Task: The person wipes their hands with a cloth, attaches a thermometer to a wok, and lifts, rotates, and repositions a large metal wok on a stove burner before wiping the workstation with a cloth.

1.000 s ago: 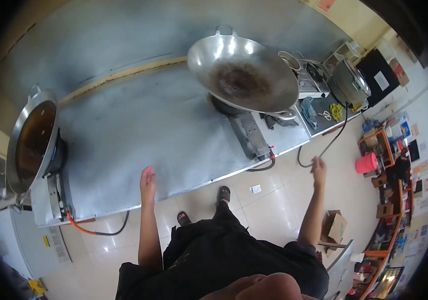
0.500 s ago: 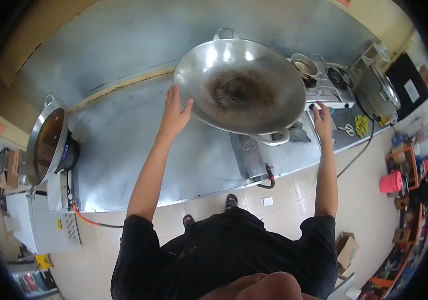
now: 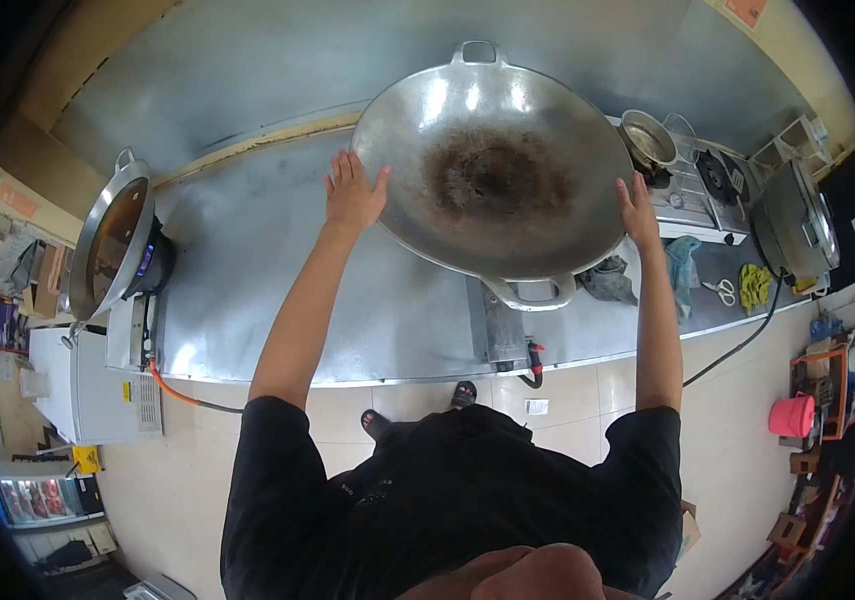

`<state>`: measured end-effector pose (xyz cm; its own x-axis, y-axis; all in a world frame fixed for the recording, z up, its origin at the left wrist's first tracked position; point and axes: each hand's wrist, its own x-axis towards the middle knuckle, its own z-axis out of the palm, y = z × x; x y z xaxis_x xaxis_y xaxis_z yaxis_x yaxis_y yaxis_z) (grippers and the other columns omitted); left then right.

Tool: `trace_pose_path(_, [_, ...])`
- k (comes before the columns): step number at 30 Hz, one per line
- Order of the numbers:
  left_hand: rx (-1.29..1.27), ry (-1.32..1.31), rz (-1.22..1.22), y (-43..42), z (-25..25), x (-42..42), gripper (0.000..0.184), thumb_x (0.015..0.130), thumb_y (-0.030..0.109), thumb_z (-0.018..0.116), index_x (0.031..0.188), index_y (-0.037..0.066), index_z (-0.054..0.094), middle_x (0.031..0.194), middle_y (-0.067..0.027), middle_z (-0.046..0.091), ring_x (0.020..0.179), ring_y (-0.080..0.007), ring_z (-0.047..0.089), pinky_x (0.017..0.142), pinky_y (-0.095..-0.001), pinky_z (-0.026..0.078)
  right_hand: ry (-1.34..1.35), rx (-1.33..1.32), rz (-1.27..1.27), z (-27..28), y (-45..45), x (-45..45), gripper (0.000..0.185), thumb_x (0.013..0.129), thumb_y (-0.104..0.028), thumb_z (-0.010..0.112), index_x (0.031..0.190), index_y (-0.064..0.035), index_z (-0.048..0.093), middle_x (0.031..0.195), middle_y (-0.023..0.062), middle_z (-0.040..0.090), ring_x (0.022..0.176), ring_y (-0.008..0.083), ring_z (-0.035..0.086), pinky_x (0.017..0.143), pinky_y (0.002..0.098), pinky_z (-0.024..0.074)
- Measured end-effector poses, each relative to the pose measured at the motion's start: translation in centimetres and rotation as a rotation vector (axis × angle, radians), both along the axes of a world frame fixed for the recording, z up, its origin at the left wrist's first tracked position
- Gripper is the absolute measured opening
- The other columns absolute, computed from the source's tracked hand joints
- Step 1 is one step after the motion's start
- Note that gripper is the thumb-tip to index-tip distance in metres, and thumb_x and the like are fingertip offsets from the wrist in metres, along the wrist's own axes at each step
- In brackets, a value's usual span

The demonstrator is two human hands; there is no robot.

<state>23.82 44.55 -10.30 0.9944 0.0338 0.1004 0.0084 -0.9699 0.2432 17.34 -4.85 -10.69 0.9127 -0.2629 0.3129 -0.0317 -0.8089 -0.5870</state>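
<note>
The fingers of the left hand (image 3: 353, 205) are held fanned, with the thumb set well apart; nothing is seen to be pinched. Those of the right hand (image 3: 639, 215) are kept nearly together, with the thumb a little apart, and no grip is shown there either. Between the two sets of fingers a large wok (image 3: 493, 190) is framed, its left rim being met by the left fingers and its right rim by the right; whether firm contact is made cannot be told. Compared with half a second earlier, the gap between the right fingers and the wok is closed, while the left fingers are kept at the opposite edge. The wok is thus bracketed from both sides, and the handling may be judged to be centred on it.

Nearer the body than the fingers, a wok handle (image 3: 534, 304) is seen, with a burner (image 3: 503, 330) below it. Just right of the right fingers, a small pan (image 3: 648, 138) is set on a stove (image 3: 685, 205); on their near side, a dark cloth (image 3: 608, 283) and a blue cloth (image 3: 683, 268) are laid, with scissors (image 3: 724, 290) farther right. Well left of the left fingers, across the counter (image 3: 248, 270), dark liquid (image 3: 116, 240) is held in a second wok (image 3: 84, 240).
</note>
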Motion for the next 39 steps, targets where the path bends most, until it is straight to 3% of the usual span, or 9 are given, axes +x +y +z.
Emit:
trace_pose_path(14, [-0.005, 0.02, -0.004, 0.0, 0.2, 0.3, 0.084, 0.09, 0.061, 0.026, 0.145, -0.001, 0.012, 0.153, -0.0162, 0.01, 0.142, -0.0287, 0.006, 0.113, -0.051, 0.004, 0.006, -0.068, 0.002, 0.6, 0.1, -1.0, 0.073, 0.094, -0.051, 0.041, 0.138, 0.0065, 0.03, 0.143, 0.0246, 0.032, 0.135, 0.0338, 0.029, 0.109, 0.0347, 0.0242])
trace_pose_path(20, [-0.11, -0.091, 0.003, 0.2, -1.4, 0.9, 0.08, 0.091, 0.059, 0.029, 0.146, 0.003, 0.012, 0.152, -0.0175, 0.012, 0.141, -0.0307, 0.01, 0.111, -0.0551, 0.005, -0.052, -0.066, 0.009, 0.2, 0.1, -1.0, 0.065, 0.094, -0.045, 0.043, 0.139, -0.0005, 0.032, 0.14, 0.0247, 0.035, 0.13, 0.0369, 0.034, 0.107, 0.0391, 0.0292])
trace_pose_path(23, [-0.16, -0.328, -0.158, 3.5, -6.3, 3.8, 0.073, 0.094, 0.052, 0.034, 0.145, 0.003, 0.017, 0.151, -0.0185, 0.016, 0.141, -0.0306, 0.013, 0.113, -0.0496, 0.009, -0.048, -0.228, -0.085, -0.5, -0.8, -0.5, 0.057, 0.092, -0.041, 0.049, 0.134, -0.0034, 0.039, 0.139, 0.0246, 0.037, 0.126, 0.0369, 0.039, 0.103, 0.0408, 0.0346])
trace_pose_path(26, [-0.832, -0.306, -0.13, 2.5, 0.6, -5.8, 0.063, 0.097, 0.043, 0.037, 0.143, 0.002, 0.024, 0.15, -0.0187, 0.021, 0.14, -0.0276, 0.016, 0.113, -0.0405, 0.013, -0.176, -0.451, 0.018, 2.4, -2.1, -1.2, 0.037, 0.089, -0.03, 0.055, 0.117, -0.0056, 0.055, 0.124, 0.0223, 0.052, 0.114, 0.0348, 0.052, 0.093, 0.0423, 0.0433])
trace_pose_path(30, [-1.304, -0.015, -0.137, 6.4, -1.4, -16.8, 0.056, 0.099, 0.037, 0.04, 0.139, -0.001, 0.033, 0.142, -0.0147, 0.038, 0.13, -0.0231, 0.038, 0.108, -0.0346, 0.028, -0.036, -0.14, 0.104, 11.4, -1.4, -5.1, 0.015, 0.086, -0.013, 0.052, 0.089, -0.0026, 0.062, 0.08, 0.0169, 0.065, 0.083, 0.0337, 0.064, 0.075, 0.0403, 0.0498])
trace_pose_path(34, [-1.368, 0.54, -0.033, 14.2, -11.5, -28.4, 0.062, 0.094, 0.05, 0.044, 0.133, 0.002, 0.043, 0.124, -0.0121, 0.055, 0.116, -0.0208, 0.052, 0.097, -0.0354, 0.041, -0.001, -0.471, 0.011, 20.1, -0.6, -9.9, 0.017, 0.086, -0.014, 0.05, 0.09, -0.0015, 0.061, 0.079, 0.0204, 0.063, 0.08, 0.038, 0.063, 0.069, 0.0434, 0.0491])
trace_pose_path(37, [-1.024, 1.014, 0.05, 20.7, -20.0, -35.3, 0.043, 0.088, 0.033, 0.047, 0.127, 0.015, 0.051, 0.118, -0.0031, 0.059, 0.103, -0.0192, 0.054, 0.085, -0.033, 0.043, 0.003, -0.782, -0.174, 25.4, -0.6, -10.1, 0.023, 0.087, -0.021, 0.049, 0.09, -0.0034, 0.062, 0.083, 0.0219, 0.063, 0.083, 0.0392, 0.062, 0.07, 0.0467, 0.0493])
trace_pose_path(38, [-0.894, 1.222, 0.08, 22.8, -23.9, -36.5, 0.045, 0.088, 0.027, 0.047, 0.132, 0.017, 0.047, 0.119, 0.0, 0.058, 0.11, -0.0175, 0.052, 0.087, -0.0374, 0.044, 0.035, -0.863, -0.252, 26.5, 0.3, -9.7, 0.025, 0.087, -0.024, 0.048, 0.091, -0.0039, 0.063, 0.084, 0.0216, 0.064, 0.084, 0.0391, 0.062, 0.071, 0.0472, 0.0498])
trace_pose_path(39, [-0.594, 1.016, -0.555, 26.9, -30.8, -39.0, 0.045, 0.089, 0.026, 0.045, 0.132, 0.015, 0.046, 0.119, -0.0025, 0.059, 0.111, -0.0193, 0.052, 0.089, -0.0426, 0.044, 0.098, -0.937, -0.287, 26.5, 1.3, -9.2, 0.027, 0.087, -0.025, 0.047, 0.091, -0.004, 0.063, 0.085, 0.0206, 0.064, 0.083, 0.0391, 0.063, 0.072, 0.047, 0.0504])
